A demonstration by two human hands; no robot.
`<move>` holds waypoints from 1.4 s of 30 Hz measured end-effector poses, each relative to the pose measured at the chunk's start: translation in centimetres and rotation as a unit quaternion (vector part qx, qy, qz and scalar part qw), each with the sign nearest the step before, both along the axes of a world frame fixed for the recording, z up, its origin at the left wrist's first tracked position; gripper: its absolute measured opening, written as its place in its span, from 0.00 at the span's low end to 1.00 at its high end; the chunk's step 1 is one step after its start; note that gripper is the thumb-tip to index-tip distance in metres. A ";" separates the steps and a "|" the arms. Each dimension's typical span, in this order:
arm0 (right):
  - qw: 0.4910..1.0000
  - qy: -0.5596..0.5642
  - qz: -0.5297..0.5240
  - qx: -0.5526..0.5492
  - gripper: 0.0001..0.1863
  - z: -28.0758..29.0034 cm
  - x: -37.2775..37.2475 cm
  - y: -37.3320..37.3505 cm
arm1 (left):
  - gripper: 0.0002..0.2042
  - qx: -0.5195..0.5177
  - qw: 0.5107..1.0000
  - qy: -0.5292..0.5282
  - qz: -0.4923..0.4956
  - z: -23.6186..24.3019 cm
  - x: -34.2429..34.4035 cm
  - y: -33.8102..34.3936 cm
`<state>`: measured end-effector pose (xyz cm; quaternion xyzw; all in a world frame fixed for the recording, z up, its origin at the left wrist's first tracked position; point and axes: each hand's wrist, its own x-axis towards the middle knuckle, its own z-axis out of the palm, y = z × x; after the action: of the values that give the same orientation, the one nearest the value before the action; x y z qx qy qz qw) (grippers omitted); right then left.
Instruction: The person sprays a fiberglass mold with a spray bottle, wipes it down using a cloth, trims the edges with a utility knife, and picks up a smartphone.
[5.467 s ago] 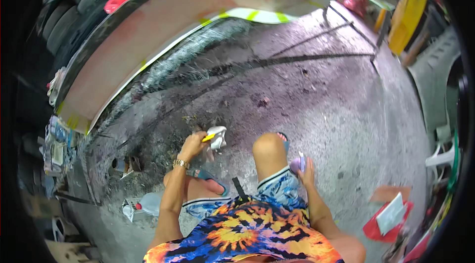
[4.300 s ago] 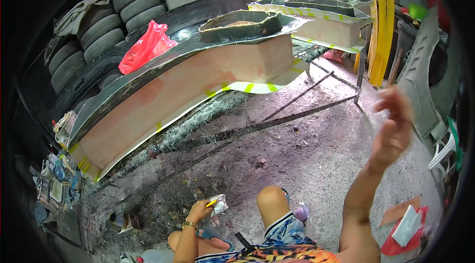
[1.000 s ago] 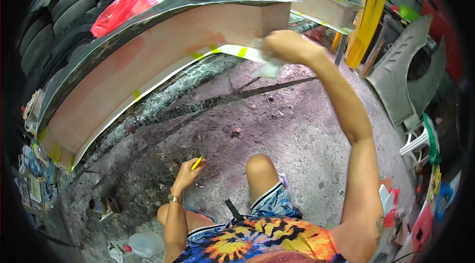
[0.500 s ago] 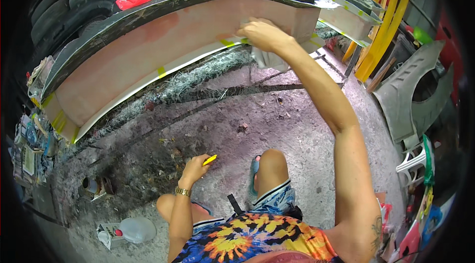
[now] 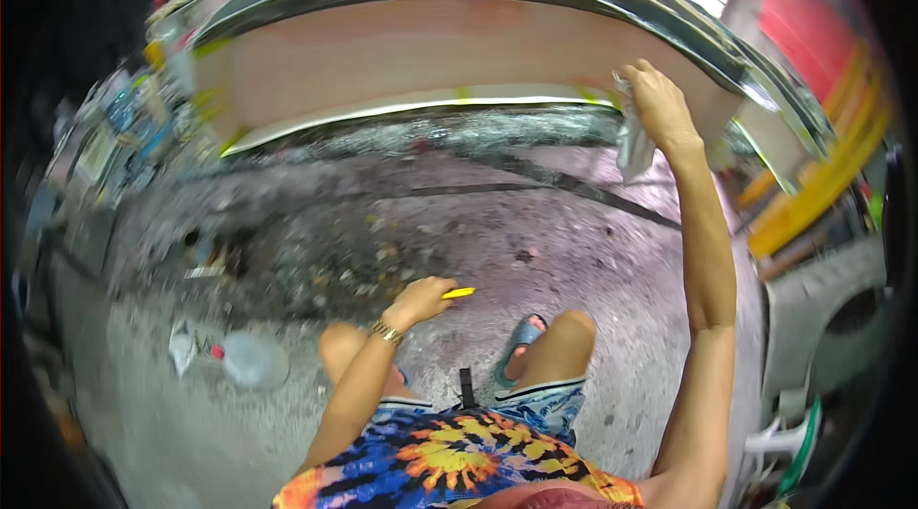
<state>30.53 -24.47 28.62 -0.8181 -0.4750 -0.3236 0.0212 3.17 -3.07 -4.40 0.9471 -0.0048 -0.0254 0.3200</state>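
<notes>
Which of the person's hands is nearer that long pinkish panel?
Right: the right hand is up at the panel, toward its right end. The left hand is farther off, low over the floor.

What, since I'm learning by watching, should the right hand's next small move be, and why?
Perhaps gather the loose end of the white cloth-like piece into the right hand: it dangles below that hand, past the lower edge of the pinkish panel in this view, and the left hand holds a yellow tool.
</notes>
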 end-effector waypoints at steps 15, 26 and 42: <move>0.890 0.014 0.456 0.000 0.11 -1.6 -13.9 26.2 | 0.13 0.009 0.997 0.069 0.025 -1.6 1.9 -0.2; 0.987 -0.004 -0.054 -0.154 0.08 3.3 -1.7 8.7 | 0.11 -0.003 0.998 -0.001 0.058 1.0 -2.7 0.9; 0.755 0.275 0.593 0.046 0.16 2.6 -24.2 32.0 | 0.09 -0.007 0.996 -0.015 0.082 -0.4 -2.7 2.1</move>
<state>6.37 7.50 31.23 -0.4245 -0.8231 -0.0286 0.3760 0.45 -0.95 -4.84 0.9424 0.0681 0.0151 0.3271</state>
